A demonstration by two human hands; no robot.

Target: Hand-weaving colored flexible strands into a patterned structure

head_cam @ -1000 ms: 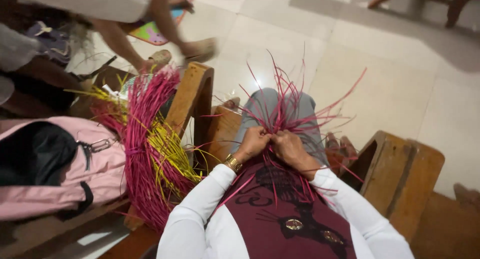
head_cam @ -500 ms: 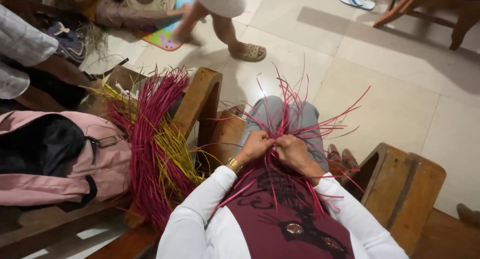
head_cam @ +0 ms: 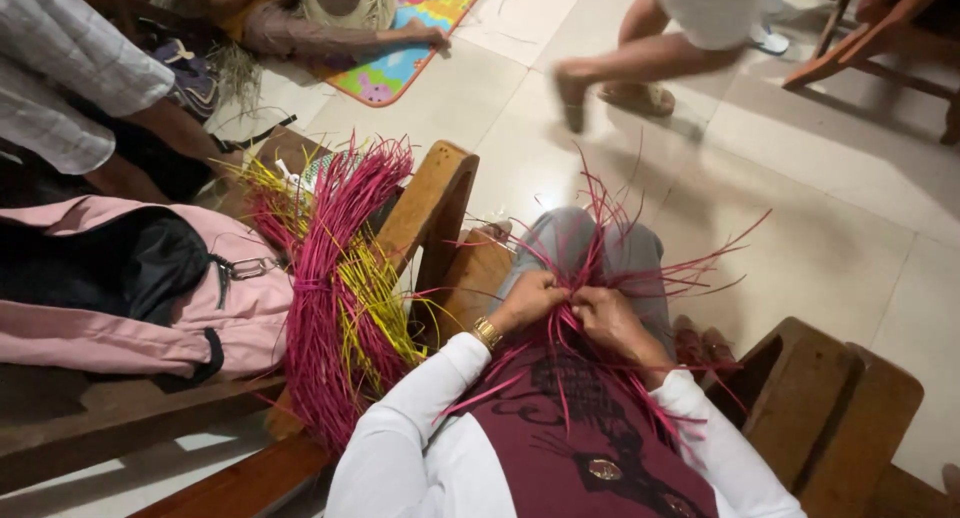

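The person sat low in the middle of the frame, both hands meeting over the lap. The left hand (head_cam: pixel 528 298), with a gold watch (head_cam: pixel 487 332) at the wrist, had its grip closed on a cluster of pink strands (head_cam: pixel 600 268); the right hand (head_cam: pixel 612 318) was just beside it, fingers curled shut on the same strands. The two hands touched or nearly touched at the knuckles. From between them the strands fanned upward and to the right over the grey-clad knees, and more of them trailed down across the maroon shirt front toward the bottom of the frame.

To the left of centre, a thick bundle (head_cam: pixel 335 288) of pink and yellow strands lay draped over a wooden chair (head_cam: pixel 435 193), its ends spreading at the top and again near the lower left. Left of that, a pink backpack (head_cam: pixel 150 318) rested on a wooden seat, its top open and dark inside.

In the upper left a person in a striped sleeve (head_cam: pixel 70 78) leaned in. Along the top edge a colourful mat (head_cam: pixel 400 48) lay on the tiled floor (head_cam: pixel 800 218), and someone's bare legs in sandals, blurred, crossed the upper right. Another wooden chair (head_cam: pixel 820 408) stood at the lower right.
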